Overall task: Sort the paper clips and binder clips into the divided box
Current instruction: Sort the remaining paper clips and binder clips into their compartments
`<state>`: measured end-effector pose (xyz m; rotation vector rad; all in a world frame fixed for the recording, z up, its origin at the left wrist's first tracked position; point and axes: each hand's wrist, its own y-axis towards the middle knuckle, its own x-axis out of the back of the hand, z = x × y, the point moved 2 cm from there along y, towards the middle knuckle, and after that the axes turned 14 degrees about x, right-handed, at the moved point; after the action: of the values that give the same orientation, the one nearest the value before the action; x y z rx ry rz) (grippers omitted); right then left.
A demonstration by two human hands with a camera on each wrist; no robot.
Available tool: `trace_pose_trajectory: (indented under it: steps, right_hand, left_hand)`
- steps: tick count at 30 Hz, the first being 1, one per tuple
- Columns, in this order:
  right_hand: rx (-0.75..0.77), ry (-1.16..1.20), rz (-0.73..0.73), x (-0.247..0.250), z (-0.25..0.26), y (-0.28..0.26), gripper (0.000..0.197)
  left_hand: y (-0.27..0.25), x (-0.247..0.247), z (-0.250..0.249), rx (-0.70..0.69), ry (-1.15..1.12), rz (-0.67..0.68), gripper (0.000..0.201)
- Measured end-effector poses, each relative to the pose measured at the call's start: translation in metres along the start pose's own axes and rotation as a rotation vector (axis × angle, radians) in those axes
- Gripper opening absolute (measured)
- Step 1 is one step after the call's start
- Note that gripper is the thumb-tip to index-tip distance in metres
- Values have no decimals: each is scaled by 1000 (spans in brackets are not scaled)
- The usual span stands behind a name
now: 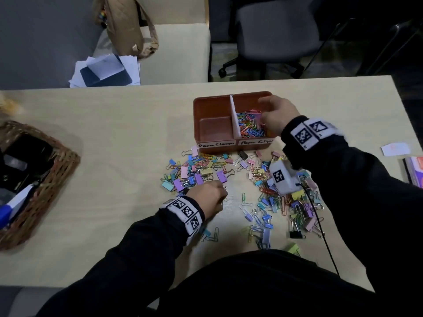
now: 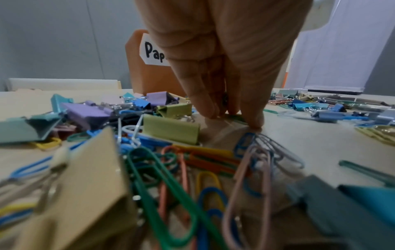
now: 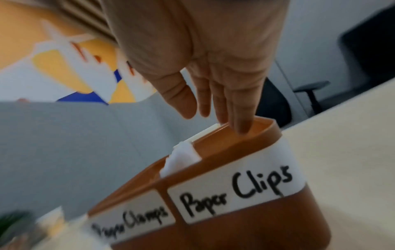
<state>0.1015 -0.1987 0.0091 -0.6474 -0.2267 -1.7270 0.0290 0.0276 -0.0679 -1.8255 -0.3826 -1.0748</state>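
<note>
Mixed clips (image 1: 263, 193) cover the bench (image 1: 114, 156); left hand (image 1: 209, 197) pinches there, unclear what. Right hand (image 1: 278, 116), fingers spread, over the box (image 1: 229, 146): paper-clip side filling, clamp side empty.

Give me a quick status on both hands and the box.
Right hand open over Paper Clips side of box. Left hand fingers down on table, grasp unclear. Paper Clamps side empty.
</note>
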Motion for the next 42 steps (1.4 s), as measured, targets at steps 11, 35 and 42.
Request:
trace_pose_trajectory:
  steps: [11, 35, 42]
  right_hand:
    - [235, -537, 389, -54, -49, -115, 8]
    - [281, -571, 497, -108, -68, -130, 25]
    - [423, -586, 568, -120, -52, -130, 14]
  left_hand:
    - [11, -2, -11, -25, 93, -67, 24]
    - [-44, -14, 46, 326, -699, -112, 22]
    - [-47, -19, 32, 325, -251, -119, 18]
